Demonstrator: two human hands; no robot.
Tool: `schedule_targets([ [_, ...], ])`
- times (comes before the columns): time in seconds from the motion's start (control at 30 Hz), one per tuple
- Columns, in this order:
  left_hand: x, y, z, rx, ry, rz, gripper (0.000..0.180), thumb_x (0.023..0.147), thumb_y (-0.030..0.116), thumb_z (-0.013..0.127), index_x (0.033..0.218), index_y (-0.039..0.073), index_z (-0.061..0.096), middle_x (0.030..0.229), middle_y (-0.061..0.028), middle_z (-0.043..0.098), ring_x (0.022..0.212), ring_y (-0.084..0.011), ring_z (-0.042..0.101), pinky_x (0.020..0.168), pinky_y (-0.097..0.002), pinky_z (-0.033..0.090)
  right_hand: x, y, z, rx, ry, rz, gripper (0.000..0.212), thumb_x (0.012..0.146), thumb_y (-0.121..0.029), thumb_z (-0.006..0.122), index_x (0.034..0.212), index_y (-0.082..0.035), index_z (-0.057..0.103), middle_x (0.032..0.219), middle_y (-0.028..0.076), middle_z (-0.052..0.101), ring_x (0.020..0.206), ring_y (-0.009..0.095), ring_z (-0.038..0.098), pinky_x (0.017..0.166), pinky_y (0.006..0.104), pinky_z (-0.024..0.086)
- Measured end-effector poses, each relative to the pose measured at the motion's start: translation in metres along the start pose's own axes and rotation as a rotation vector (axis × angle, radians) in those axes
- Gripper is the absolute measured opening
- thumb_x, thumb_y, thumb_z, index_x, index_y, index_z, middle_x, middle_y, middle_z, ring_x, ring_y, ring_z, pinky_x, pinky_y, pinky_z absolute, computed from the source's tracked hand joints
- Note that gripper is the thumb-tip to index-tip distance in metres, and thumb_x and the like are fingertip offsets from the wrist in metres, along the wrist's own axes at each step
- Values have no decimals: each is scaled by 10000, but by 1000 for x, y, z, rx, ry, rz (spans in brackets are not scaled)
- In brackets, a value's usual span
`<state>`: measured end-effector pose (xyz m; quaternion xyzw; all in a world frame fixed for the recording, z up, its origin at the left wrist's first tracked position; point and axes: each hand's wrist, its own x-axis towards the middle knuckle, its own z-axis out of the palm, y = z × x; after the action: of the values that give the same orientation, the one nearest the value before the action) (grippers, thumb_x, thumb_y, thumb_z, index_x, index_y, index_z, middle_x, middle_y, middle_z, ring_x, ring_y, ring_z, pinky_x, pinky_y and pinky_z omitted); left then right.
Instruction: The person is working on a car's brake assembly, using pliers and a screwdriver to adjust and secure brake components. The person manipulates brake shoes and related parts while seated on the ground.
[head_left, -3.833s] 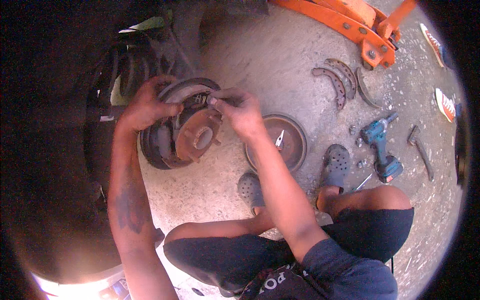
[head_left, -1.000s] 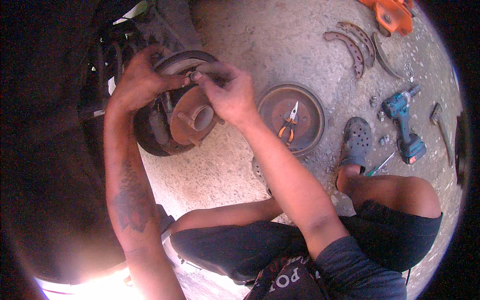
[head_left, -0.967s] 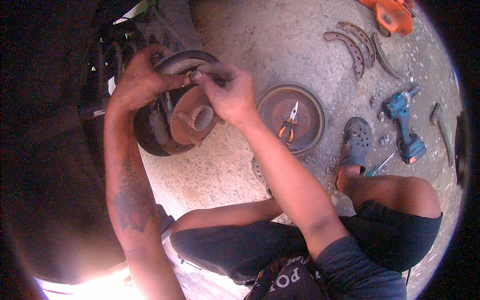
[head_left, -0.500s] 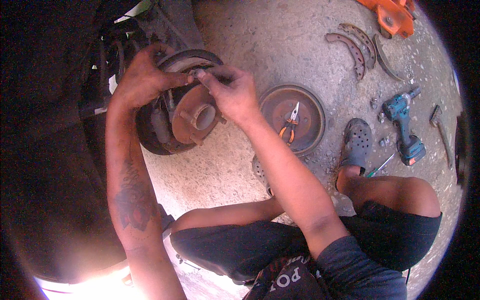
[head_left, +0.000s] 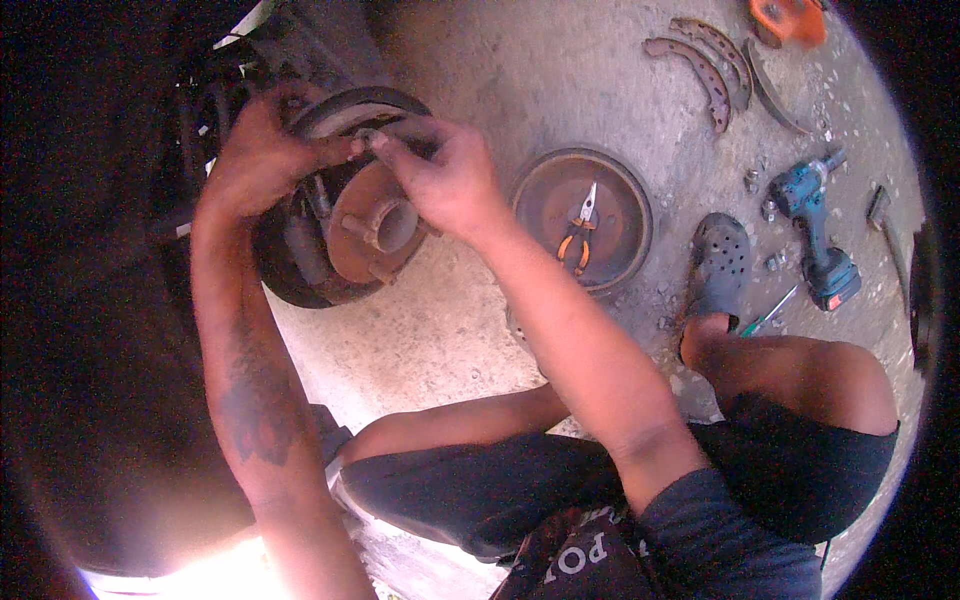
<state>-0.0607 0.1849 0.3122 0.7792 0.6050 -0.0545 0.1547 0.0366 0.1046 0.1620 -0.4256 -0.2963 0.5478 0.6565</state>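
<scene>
My left hand (head_left: pixel 262 155) wraps the far left edge of a drum brake assembly (head_left: pixel 290 285), its fingers partly hidden behind it. Its thumb reaches across the front to the fingertips of my right hand (head_left: pixel 455 180). A small metal part (head_left: pixel 366 139) shows between the thumb and those pinched fingertips, too small to name. Just above them curves a brake shoe (head_left: pixel 335 118). Below the hands, the rusty wheel hub (head_left: pixel 352 243) juts out with its round centre and studs.
On the concrete, right of the hub, a brake drum (head_left: pixel 640 235) holds orange-handled pliers (head_left: pixel 578 228). Farther right lie old brake shoes (head_left: pixel 712 95), a teal cordless impact wrench (head_left: pixel 815 225), a screwdriver (head_left: pixel 770 312) and a hammer (head_left: pixel 885 235). An orange object (head_left: pixel 790 20) sits at the top right.
The view has shifted slightly, so the brake assembly and both hands appear a little farther left. Both hands keep the same hold, thumb and fingertips still meeting at the small part.
</scene>
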Motion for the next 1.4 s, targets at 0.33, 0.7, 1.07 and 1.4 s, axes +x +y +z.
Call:
schedule_targets([
  [0.33,0,1,0,-43,7,-12,722,612,231,889,1180,-78,566,1067,-178,684,969,-252,653,886,-347,497,8,2,-5,-79,-46,43,250,846,-227,726,931,8,734,834,143,730,750,159,668,711,337,527],
  [0.7,-7,10,0,-63,15,-9,636,599,207,895,1105,-32,592,981,-141,685,899,-229,650,831,-341,503,3,4,1,2,12,27,251,839,-223,741,921,13,738,844,138,734,759,156,675,713,321,532],
  [1.07,-2,1,0,-113,-26,10,601,613,206,887,1087,-28,601,976,-134,687,894,-225,648,828,-340,502,12,9,-9,-82,-96,-13,236,837,-231,698,925,-13,729,818,179,709,753,262,689,711,384,535],
  [1.4,-5,6,0,-71,-24,37,594,640,218,870,1106,-44,610,1000,-150,696,914,-235,658,846,-350,503,13,9,-10,-78,-142,8,239,881,-226,680,973,-11,726,834,117,719,736,145,638,691,331,512],
])
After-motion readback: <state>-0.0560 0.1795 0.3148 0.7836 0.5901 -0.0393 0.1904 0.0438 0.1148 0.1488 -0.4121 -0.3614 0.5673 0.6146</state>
